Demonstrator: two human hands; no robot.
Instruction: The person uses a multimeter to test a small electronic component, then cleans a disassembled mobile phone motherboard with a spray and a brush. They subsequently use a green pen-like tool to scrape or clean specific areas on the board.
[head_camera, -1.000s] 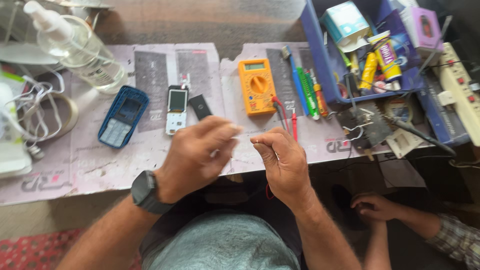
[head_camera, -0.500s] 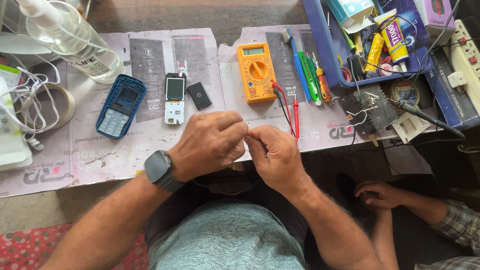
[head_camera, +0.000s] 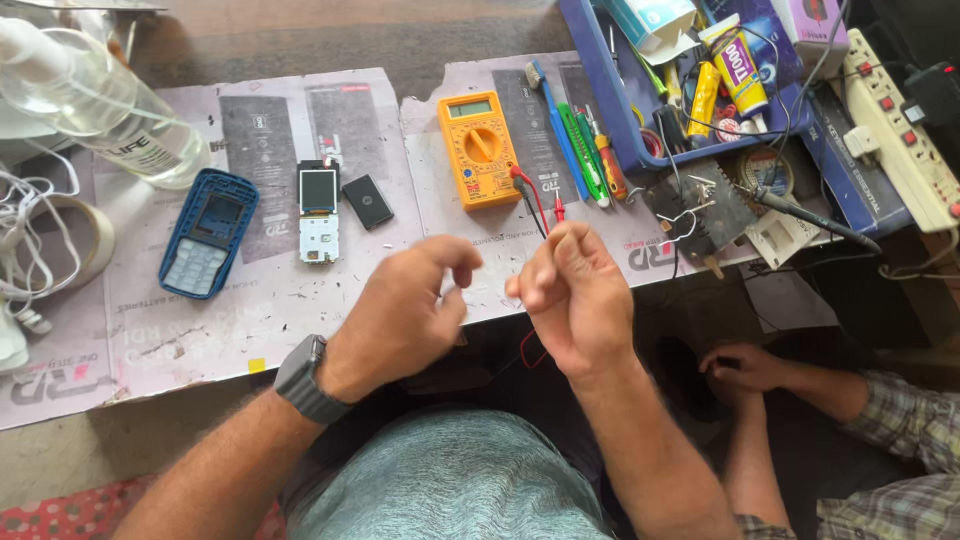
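L hand (head_camera: 405, 315) and R hand (head_camera: 565, 290) have pulled apart vs half a sec ago, when they were pressed together; now a clear gap btwn them, near table edge. Both loosely curled, fingertips pinched; can't tell if anything's held, too small/blurred. Yellow multimeter (head_camera: 478, 148) sits just beyond, its probe leads (head_camera: 535, 200) running toward R hand. Bare phone body (head_camera: 318, 212) and blue phone shell (head_camera: 208, 233) lie far-left, untouched.

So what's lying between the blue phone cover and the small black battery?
In the head view, the stripped phone body lies between the blue phone cover and the small black battery.
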